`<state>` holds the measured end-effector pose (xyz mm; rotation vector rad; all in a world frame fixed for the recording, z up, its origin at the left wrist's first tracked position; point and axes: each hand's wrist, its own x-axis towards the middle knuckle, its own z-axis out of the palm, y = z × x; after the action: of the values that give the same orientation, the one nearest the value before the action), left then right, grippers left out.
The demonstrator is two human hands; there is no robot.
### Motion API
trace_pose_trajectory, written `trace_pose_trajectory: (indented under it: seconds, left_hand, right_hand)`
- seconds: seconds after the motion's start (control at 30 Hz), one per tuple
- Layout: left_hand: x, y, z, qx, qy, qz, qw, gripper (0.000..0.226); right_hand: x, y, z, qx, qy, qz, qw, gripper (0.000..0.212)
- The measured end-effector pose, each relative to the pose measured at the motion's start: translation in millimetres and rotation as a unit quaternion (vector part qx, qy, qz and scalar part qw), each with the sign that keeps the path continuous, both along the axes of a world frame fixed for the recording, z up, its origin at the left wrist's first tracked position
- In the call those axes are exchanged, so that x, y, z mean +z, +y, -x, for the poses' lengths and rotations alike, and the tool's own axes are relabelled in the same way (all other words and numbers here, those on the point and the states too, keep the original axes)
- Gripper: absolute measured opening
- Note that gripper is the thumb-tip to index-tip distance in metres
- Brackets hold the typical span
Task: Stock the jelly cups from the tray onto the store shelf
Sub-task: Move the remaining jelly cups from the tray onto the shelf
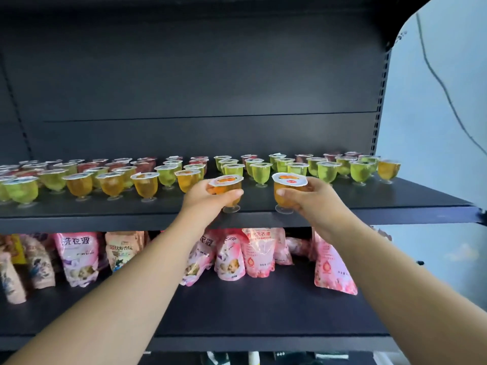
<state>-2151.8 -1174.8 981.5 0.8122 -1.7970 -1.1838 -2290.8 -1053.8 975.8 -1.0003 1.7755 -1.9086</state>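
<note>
My left hand [208, 197] grips an orange jelly cup [226, 180] with a white foil lid, its clear foot at the front edge of the dark store shelf [105, 206]. My right hand [311, 198] holds a second orange jelly cup [289, 180], whose foot rests near the same front edge. Behind them stand rows of several jelly cups: orange ones [146, 184] at the front left, green ones [326, 171] in the middle and right, red ones [143, 164] further back. The tray is out of sight.
The lower shelf [250, 312] carries pink detergent pouches [332, 267] and snack bags [79, 256]. The shelf's dark back panel [210, 88] rises behind the cups. A pale wall with a hanging cable [442, 83] lies to the right of the shelf upright [379, 106].
</note>
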Motion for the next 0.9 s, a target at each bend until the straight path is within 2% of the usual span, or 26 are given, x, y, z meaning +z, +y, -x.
trace_pose_trajectory:
  seconds: [0.17, 0.23, 0.33, 0.57, 0.63, 0.7, 0.8, 0.9]
  left_hand:
    - [6.5, -31.0, 34.1, 0.023, -0.089, 0.036, 0.995, 0.047]
    - [7.4, -45.4, 47.9, 0.026, -0.121, 0.049, 0.991, 0.038]
    - [4.9, -61.7, 59.7, 0.035, -0.119, 0.04, 0.991, 0.035]
    - [1.0, -70.9, 65.9, 0.033, -0.116, 0.047, 0.992, 0.03]
    - [-0.4, -72.5, 67.2, 0.045, -0.117, 0.054, 0.991, 0.048]
    - [0.3, -69.6, 67.6, 0.048, -0.134, 0.06, 0.988, 0.061]
    - [1.0, -61.1, 63.4, 0.065, -0.177, 0.095, 0.977, 0.083]
    - [-7.7, -50.8, 47.6, 0.076, -0.234, 0.16, 0.956, 0.089]
  right_hand:
    - [12.5, -36.3, 29.1, 0.017, 0.013, -0.02, 1.0, 0.041]
    - [13.2, -53.1, 43.6, 0.009, 0.023, -0.031, 0.999, 0.041]
    - [5.7, -77.4, 59.4, 0.011, -0.012, -0.043, 0.999, 0.032]
    - [-1.1, -97.6, 73.3, 0.0, 0.011, -0.082, 0.997, 0.046]
    - [-2.4, -98.0, 74.2, -0.002, 0.02, -0.088, 0.996, 0.046]
    - [-0.9, -98.4, 72.1, -0.022, 0.073, -0.137, 0.988, 0.05]
    - [4.6, -93.0, 64.2, -0.047, 0.129, -0.195, 0.971, 0.065]
    - [8.0, -69.3, 43.5, -0.083, 0.178, -0.232, 0.953, 0.061]
